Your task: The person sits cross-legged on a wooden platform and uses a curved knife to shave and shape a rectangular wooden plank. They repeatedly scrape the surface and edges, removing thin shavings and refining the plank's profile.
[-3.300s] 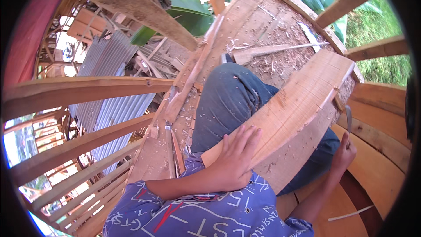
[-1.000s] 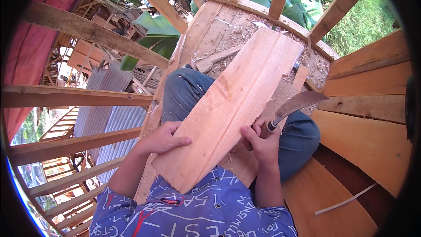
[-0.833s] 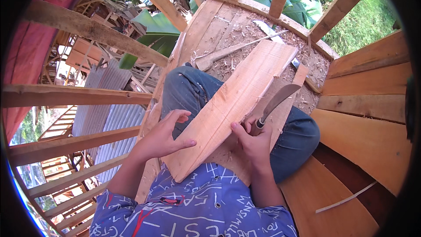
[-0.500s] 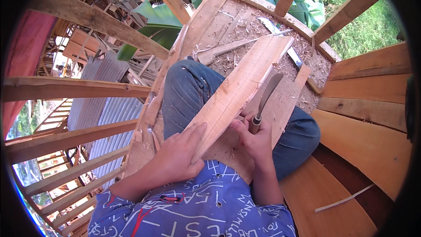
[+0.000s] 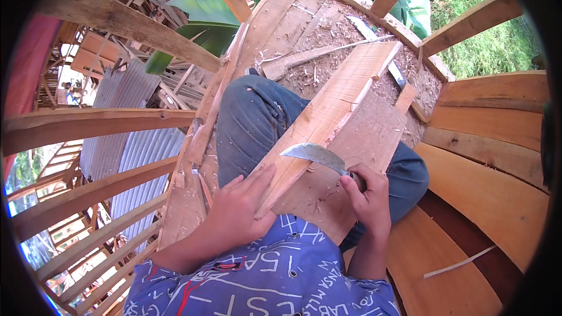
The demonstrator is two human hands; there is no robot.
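Note:
A long pale wooden board [image 5: 331, 108] lies slanted across my lap, its far end up and to the right. My left hand [image 5: 243, 202] grips the near end, fingers on the upper face and thumb at the edge. In my right hand [image 5: 369, 196] is a curved knife [image 5: 316, 155], held by its handle. The blade points left and crosses over the board's right edge; whether it touches the wood I cannot tell. Beneath the board, a wider flat plank [image 5: 372, 126] rests between my legs.
Wood shavings cover the plank floor [image 5: 284, 14] ahead. A long blade [image 5: 395, 73] and a narrow wood strip [image 5: 287, 65] lie there beyond the board. Wooden railing slats [image 5: 111, 117] stand on the left, and wide orange-brown planks [image 5: 474, 190] are on the right.
My right hand has moved right and slightly nearer to me. The knife has swung from pointing away to pointing left over the board. My left hand keeps its hold.

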